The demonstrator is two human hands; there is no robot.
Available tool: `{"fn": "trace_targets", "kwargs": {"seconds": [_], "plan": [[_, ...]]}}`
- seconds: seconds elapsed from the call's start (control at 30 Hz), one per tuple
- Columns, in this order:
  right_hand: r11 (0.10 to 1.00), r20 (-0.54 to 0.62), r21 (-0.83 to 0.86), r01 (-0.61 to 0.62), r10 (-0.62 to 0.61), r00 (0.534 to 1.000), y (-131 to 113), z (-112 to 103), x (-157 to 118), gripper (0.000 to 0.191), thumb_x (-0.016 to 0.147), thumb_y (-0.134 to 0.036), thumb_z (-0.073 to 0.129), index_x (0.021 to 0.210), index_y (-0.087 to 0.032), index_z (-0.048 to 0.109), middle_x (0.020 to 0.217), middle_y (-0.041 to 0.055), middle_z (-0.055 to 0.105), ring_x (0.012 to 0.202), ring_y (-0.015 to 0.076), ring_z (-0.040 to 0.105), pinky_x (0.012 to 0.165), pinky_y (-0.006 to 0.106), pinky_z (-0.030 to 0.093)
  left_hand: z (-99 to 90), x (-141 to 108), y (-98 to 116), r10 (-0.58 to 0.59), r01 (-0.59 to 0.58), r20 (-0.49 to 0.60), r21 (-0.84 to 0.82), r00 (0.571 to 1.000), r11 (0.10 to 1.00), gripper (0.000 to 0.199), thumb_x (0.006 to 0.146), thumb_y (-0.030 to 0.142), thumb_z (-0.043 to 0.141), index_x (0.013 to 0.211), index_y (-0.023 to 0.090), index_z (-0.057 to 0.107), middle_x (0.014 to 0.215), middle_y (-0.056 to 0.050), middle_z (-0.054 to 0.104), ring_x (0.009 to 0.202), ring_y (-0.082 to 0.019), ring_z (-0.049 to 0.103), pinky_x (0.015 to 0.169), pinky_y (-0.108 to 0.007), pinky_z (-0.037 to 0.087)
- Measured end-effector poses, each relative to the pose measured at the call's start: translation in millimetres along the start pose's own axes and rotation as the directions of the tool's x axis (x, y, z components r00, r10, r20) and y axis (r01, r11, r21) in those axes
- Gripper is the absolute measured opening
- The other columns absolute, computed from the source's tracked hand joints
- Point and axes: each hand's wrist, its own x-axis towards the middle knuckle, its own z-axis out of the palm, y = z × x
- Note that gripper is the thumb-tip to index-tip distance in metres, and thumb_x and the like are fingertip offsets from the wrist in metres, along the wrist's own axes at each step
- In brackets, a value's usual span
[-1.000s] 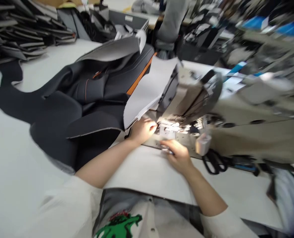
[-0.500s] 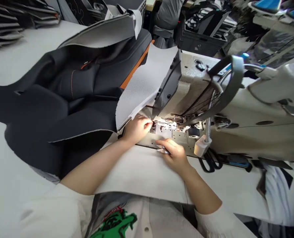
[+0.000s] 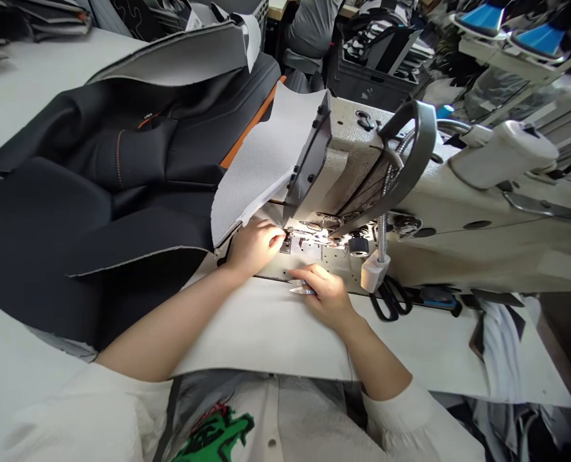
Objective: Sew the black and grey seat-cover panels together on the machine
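A white sewing surface runs across the view, with an industrial sewing machine in cream paint set into it at the right. Its metal bed plate sits flush, and a flexible gooseneck drops to just above the plate's right end. A pair of black-handled scissors lies just beside the machine's front edge. Beyond the surface are stacks of dark cut panels and a black crate.

A large dark upholstered seat cover with orange stitching covers most of the left side of the surface, and its grey mesh-backed flap rises against the machine head, under the needle area. The left hand has curled fingers on the flap's lower edge, right beside the presser foot; whether it pinches or only presses is hidden. The right hand pinches small thread snips at the plate's near edge. Bare surface lies between the right forearm and the scissors, and the surface's near edge runs close against the person's torso.
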Motion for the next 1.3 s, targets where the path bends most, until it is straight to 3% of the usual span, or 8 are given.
{"fn": "trace_targets", "kwargs": {"seconds": [0.23, 0.57, 1.0, 1.3], "plan": [[1.0, 0.003, 0.021, -0.002, 0.002, 1.0, -0.1, -1.0, 0.6, 0.042, 0.075, -0.004, 0.043, 0.109, -0.022, 0.059, 0.092, 0.0034, 0.062, 0.076, 0.013, 0.06, 0.067, 0.023, 0.047, -0.4, -0.2, 0.0, 0.003, -0.003, -0.015, 0.001, 1.0, 1.0, 0.023, 0.082, 0.017, 0.05, 0.061, 0.019, 0.058, 0.067, -0.001, 0.059, 0.072, -0.016, 0.053, 0.065, -0.026, 0.037], [1.0, 0.022, 0.014, -0.018, 0.017, 1.0, 0.9, -0.2, 1.9, 0.047, 0.071, -0.001, 0.042, 0.11, -0.022, 0.059, 0.093, 0.0027, 0.061, 0.077, 0.0126, 0.06, 0.066, 0.022, 0.047, -2.6, 1.8, 1.2, 0.0, 0.0, -0.002, 0.006, 1.0, 1.0, 0.019, 0.084, 0.018, 0.051, 0.071, 0.02, 0.065, 0.074, -0.001, 0.064, 0.078, -0.018, 0.056, 0.066, -0.027, 0.039], [0.999, 0.035, -0.011, -0.051, 0.052, 0.998, -1.0, -0.4, 3.1, 0.037, 0.078, -0.007, 0.044, 0.108, -0.022, 0.06, 0.091, 0.0034, 0.061, 0.078, 0.0145, 0.06, 0.066, 0.024, 0.048, -3.7, 3.1, 0.5, 0.013, -0.012, 0.056, -0.011, 0.998, 1.0, 0.019, 0.085, 0.017, 0.051, 0.074, 0.019, 0.067, 0.074, -0.002, 0.064, 0.076, -0.018, 0.057, 0.064, -0.029, 0.038], [0.999, 0.023, 0.008, -0.034, 0.034, 0.999, -3.7, -2.0, 5.9, 0.032, 0.082, -0.01, 0.044, 0.107, -0.022, 0.061, 0.087, 0.0037, 0.061, 0.074, 0.014, 0.06, 0.065, 0.024, 0.048, -2.0, 3.3, -0.7, -0.015, 0.016, 0.012, -0.077, 1.0, 0.997, 0.017, 0.084, 0.016, 0.054, 0.074, 0.019, 0.067, 0.075, -0.001, 0.063, 0.075, -0.015, 0.056, 0.064, -0.026, 0.038]]}}
